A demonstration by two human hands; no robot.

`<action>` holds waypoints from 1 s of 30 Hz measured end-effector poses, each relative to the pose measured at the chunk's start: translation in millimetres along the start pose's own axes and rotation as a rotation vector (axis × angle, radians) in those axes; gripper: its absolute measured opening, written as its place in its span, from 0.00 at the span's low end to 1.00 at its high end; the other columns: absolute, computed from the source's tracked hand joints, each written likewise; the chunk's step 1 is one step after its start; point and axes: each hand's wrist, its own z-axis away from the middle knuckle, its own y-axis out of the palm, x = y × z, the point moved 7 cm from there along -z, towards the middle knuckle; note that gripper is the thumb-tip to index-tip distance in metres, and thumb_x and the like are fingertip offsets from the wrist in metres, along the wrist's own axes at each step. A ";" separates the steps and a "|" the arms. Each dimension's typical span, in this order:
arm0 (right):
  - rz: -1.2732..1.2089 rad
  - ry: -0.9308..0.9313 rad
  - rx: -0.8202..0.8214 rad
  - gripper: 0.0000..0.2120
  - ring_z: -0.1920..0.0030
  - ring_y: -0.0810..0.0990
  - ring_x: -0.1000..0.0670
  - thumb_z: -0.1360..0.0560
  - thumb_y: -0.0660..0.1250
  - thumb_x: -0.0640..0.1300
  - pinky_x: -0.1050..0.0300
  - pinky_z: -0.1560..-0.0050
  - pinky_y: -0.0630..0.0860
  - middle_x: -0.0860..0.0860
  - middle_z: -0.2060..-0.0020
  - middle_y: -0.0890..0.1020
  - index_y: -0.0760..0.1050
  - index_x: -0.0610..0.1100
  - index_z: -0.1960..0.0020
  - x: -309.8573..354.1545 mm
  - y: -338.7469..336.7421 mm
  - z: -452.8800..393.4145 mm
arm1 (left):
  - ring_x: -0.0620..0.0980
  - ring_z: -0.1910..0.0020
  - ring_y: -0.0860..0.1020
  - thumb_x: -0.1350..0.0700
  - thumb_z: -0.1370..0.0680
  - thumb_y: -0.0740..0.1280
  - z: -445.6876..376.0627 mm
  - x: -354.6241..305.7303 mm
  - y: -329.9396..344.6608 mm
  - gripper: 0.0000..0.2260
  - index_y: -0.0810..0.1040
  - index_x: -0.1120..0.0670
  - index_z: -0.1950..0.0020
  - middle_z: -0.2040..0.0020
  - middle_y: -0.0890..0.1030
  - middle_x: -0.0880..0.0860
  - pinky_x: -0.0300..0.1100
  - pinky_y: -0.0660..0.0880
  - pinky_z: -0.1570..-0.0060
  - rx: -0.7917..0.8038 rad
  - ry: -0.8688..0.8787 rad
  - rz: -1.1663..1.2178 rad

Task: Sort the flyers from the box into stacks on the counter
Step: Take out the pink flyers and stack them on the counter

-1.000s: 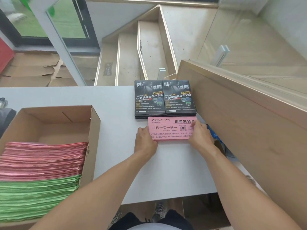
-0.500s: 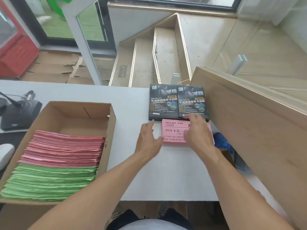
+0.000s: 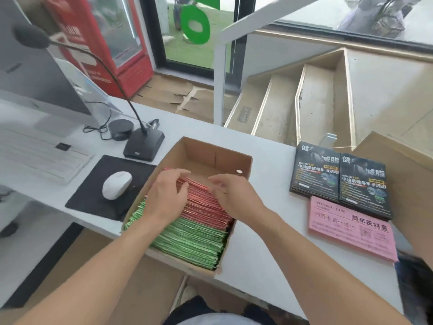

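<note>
Near to far. At lower centre of the frame the green flyers (image 3: 187, 240) are packed on edge in the near part of the box (image 3: 243, 165), the red-pink flyers (image 3: 206, 205) directly behind them, filling mid-box; the far end of the box is seen bare. Both hands are laid on the red-pink batch: left hand (image 3: 167, 195) on its left part, fingers curled over the top edges; right hand (image 3: 234, 195) on its right part, fingers bent at the far edge. Whether sheets are actually pinched cannot be told, blur at the fingertips. The key relation: the batch lies straight under and between the two grips, its long axis running left to right across the box, so each end is covered by the nearer hand; a lift straight up is judged next. Right of the box, at mid-right of the frame, the pink stack (image 3: 351, 228) is laid flat on the surface (image 3: 269, 266), and just behind it two black stacks (image 3: 339, 177) are set side by side. The pink stack lies nearer the right hand.
</note>
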 end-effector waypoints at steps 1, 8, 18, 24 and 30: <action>0.014 0.016 0.037 0.15 0.38 0.80 0.54 0.18 0.65 0.50 0.59 0.38 0.75 0.55 0.38 0.83 0.79 0.50 0.33 3.3 8.1 -6.6 | 0.47 0.34 0.73 0.55 0.20 0.68 -0.3 5.1 0.6 0.13 0.79 0.50 0.36 0.38 0.80 0.47 0.45 0.68 0.30 0.011 0.031 -0.036; 0.027 0.154 0.135 0.09 0.56 0.83 0.56 0.21 0.68 0.57 0.52 0.51 0.82 0.59 0.56 0.86 0.84 0.55 0.47 -1.2 32.5 -34.4 | 0.45 0.23 0.62 0.49 0.18 0.63 4.5 18.1 11.5 0.16 0.75 0.50 0.31 0.27 0.72 0.47 0.48 0.59 0.22 0.032 0.066 -0.080; 0.099 0.201 0.152 0.08 0.60 0.81 0.57 0.20 0.67 0.55 0.59 0.60 0.75 0.59 0.58 0.84 0.83 0.54 0.47 -4.2 30.3 -47.8 | 0.45 0.19 0.53 0.47 0.18 0.62 5.0 22.3 11.9 0.23 0.66 0.49 0.23 0.20 0.62 0.47 0.48 0.53 0.20 0.063 0.041 -0.066; 0.331 0.172 0.009 0.12 0.51 0.83 0.45 0.18 0.60 0.50 0.46 0.48 0.80 0.53 0.51 0.86 0.80 0.53 0.41 4.3 23.8 -54.5 | 0.44 0.19 0.49 0.47 0.18 0.62 5.4 20.3 7.6 0.27 0.60 0.48 0.20 0.18 0.54 0.46 0.41 0.47 0.22 0.047 0.036 -0.040; 0.211 0.226 0.087 0.09 0.49 0.82 0.47 0.20 0.65 0.51 0.49 0.45 0.80 0.54 0.51 0.85 0.82 0.55 0.45 -2.8 22.1 -62.2 | 0.44 0.19 0.52 0.46 0.18 0.62 5.0 22.7 8.1 0.28 0.59 0.49 0.19 0.18 0.56 0.47 0.44 0.50 0.20 0.055 0.013 -0.031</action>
